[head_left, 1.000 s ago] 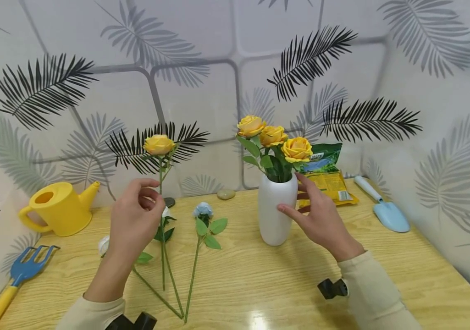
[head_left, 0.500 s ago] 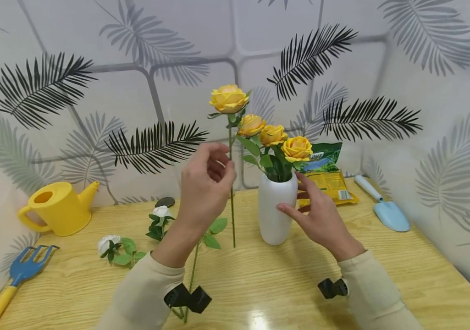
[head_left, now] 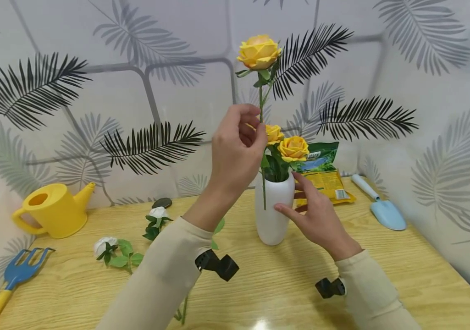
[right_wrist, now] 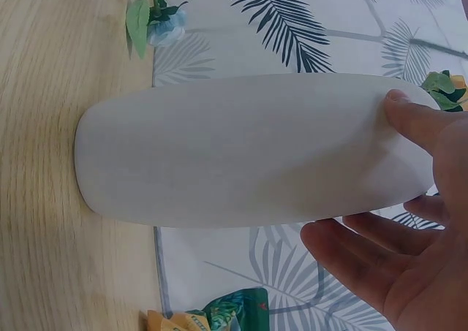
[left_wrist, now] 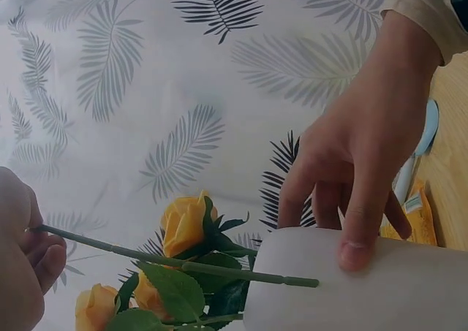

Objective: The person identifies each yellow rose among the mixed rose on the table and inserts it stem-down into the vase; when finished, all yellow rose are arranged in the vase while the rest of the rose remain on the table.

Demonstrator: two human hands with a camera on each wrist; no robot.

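My left hand pinches the stem of a yellow artificial rose and holds it upright above the white vase. In the left wrist view the lower end of the rose stem passes across the vase's mouth, outside it. Several yellow roses stand in the vase, one largely hidden behind my left hand. My right hand grips the vase near its top, thumb on the near side. From the right wrist, the vase appears upright on the wooden table.
White roses lie on the left, partly under my left arm. A blue flower lies beside the vase. A yellow watering can, hand fork and dark pebble are left; a packet and blue trowel stand right.
My left hand has carried the yellow rose from the left, up and rightward, to above the vase. My right hand has kept its grip on the vase, which stays in place.
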